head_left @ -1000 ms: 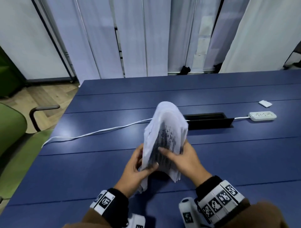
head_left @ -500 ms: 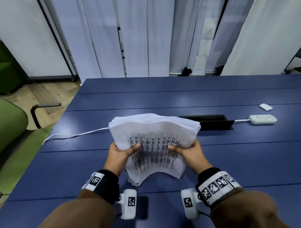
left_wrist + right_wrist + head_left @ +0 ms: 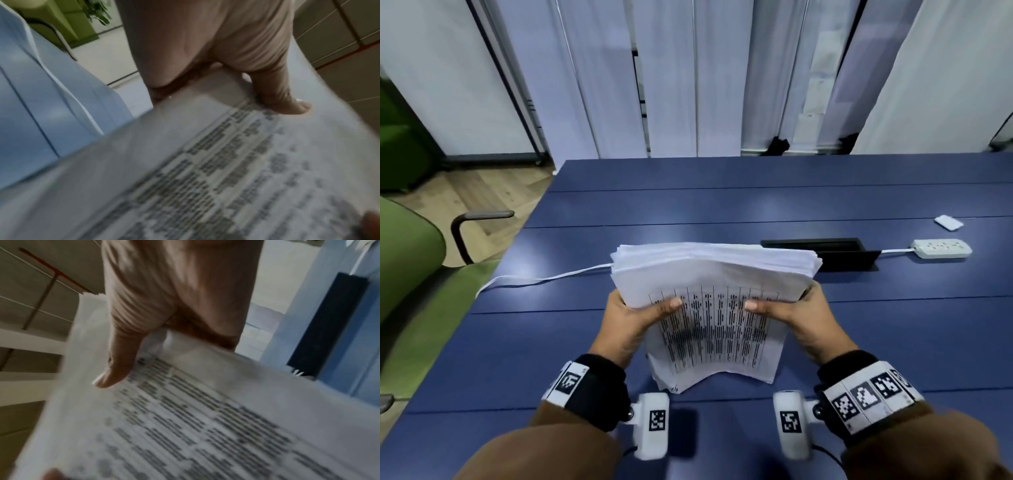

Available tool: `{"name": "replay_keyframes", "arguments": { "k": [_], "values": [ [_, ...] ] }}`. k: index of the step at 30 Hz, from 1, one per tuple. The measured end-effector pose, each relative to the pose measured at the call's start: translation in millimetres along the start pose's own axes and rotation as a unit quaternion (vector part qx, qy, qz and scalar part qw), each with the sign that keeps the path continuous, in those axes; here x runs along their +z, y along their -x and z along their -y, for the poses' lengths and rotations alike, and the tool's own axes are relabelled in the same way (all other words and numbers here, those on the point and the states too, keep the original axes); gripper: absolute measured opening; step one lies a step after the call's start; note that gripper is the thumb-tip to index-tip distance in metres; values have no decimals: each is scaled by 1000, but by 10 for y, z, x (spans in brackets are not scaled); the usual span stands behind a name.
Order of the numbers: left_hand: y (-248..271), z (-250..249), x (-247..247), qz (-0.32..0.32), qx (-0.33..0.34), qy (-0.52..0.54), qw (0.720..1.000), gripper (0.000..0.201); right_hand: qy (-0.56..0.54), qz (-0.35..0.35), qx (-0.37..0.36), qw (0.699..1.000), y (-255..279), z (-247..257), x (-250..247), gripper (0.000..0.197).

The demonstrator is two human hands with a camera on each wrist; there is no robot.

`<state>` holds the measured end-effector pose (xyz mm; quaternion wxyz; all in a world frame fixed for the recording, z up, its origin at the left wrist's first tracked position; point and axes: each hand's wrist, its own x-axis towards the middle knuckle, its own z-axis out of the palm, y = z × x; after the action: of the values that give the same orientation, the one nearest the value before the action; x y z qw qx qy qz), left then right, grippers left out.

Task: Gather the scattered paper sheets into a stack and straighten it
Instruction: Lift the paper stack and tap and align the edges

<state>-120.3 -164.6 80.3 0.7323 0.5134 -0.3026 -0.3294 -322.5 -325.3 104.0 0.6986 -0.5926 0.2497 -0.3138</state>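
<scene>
A thick stack of white paper sheets [image 3: 715, 308], printed with a black table, stands nearly upright over the blue table [image 3: 722, 198]. Its lower edge is near the tabletop and its top bends away from me. My left hand [image 3: 635, 317] grips the stack's left side, thumb on the printed face. My right hand [image 3: 796, 317] grips the right side the same way. The left wrist view has the left thumb [image 3: 287, 100] pressed on the sheets [image 3: 226, 170]. The right wrist view has the right thumb [image 3: 117, 369] on the sheets [image 3: 195, 418]. The fingers behind the stack are hidden.
A white power strip [image 3: 941, 248] lies at the right, its white cable [image 3: 544, 279] running left behind the stack. A black cable slot [image 3: 825, 253] sits in the table behind the paper. A small white object [image 3: 948, 222] lies far right. Green chairs [image 3: 410, 267] stand left.
The stack was held narrow and folded over a second ago. It has been turned and spread wide between both hands, one on each side. The hands moved apart.
</scene>
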Motion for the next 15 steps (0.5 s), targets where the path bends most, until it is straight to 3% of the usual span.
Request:
{"name": "replay_keyframes", "arguments": {
  "k": [3, 6, 11, 15],
  "values": [
    [27, 6, 19, 11, -23, -7, 1000, 88, 14, 5, -13, 1000, 46, -15, -2, 56],
    [51, -18, 101, 39, -2, -20, 999, 70, 1, 16, -20, 1000, 62, 28, 55, 51],
    [-4, 11, 72, 9, -7, -2, 1000, 85, -3, -12, -29, 1000, 79, -3, 8, 51],
    [-4, 18, 122, 21, 17, -2, 1000, 66, -5, 9, -34, 999, 63, 56, 12, 51]
  ]
}}
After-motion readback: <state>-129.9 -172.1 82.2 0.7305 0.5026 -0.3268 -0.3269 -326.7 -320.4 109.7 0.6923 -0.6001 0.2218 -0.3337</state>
